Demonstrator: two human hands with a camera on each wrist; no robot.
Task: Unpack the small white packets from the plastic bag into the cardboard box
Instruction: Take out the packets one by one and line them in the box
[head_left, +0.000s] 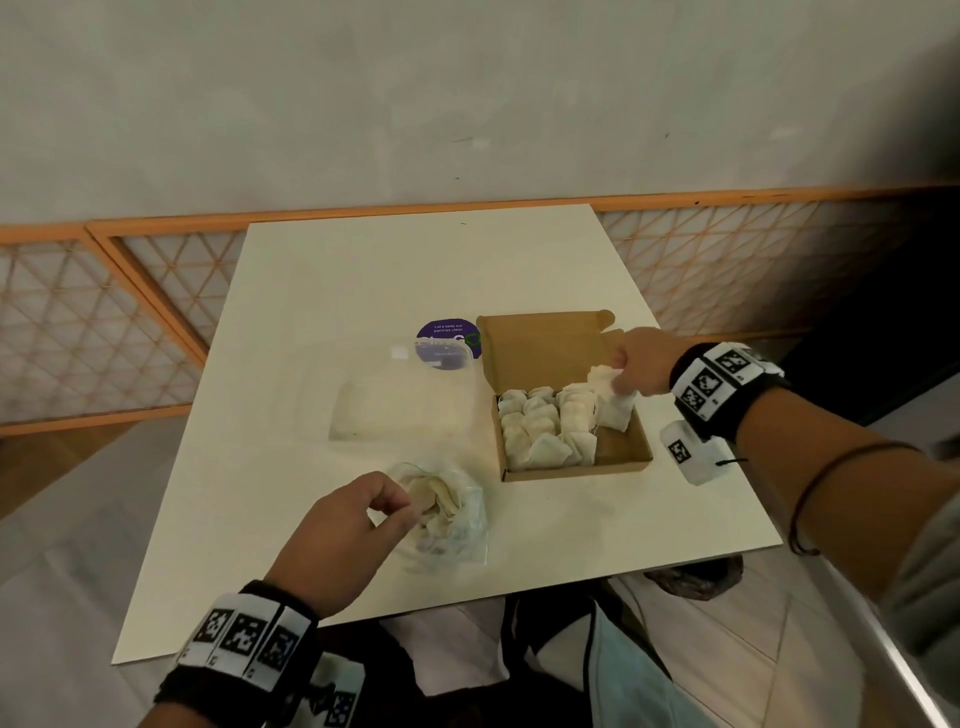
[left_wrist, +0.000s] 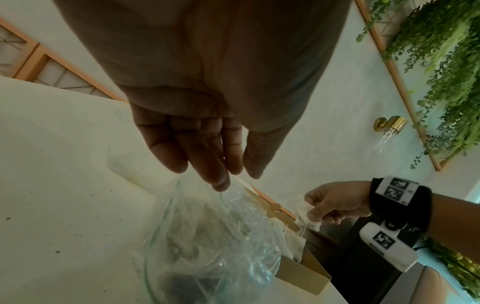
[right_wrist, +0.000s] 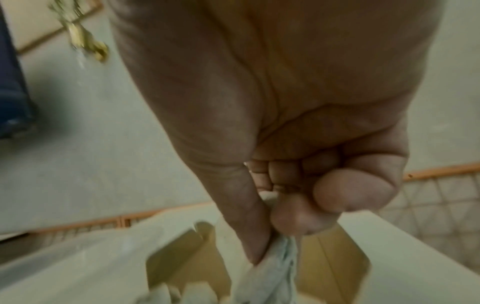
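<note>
An open cardboard box (head_left: 571, 473) sits right of centre on the white table, with rows of small white packets (head_left: 540, 426) filling its left part. My right hand (head_left: 623, 364) pinches a bunch of white packets (head_left: 610, 400) over the box's far right corner; the right wrist view shows my thumb and fingers curled on these packets (right_wrist: 270, 273) above the box (right_wrist: 335, 267). Near the table's front, a clear plastic bag (head_left: 447, 514) lies crumpled with more packets inside. My left hand (head_left: 395, 506) holds its rim, and the plastic bag (left_wrist: 213, 236) rises to my fingertips (left_wrist: 218, 181).
A clear plastic container (head_left: 400, 400) lies left of the box, with a round purple sticker (head_left: 448, 343) behind it. The far half of the table (head_left: 363, 270) is bare. An orange-framed lattice screen (head_left: 104, 322) lines the wall behind. Dark bags sit below the front edge.
</note>
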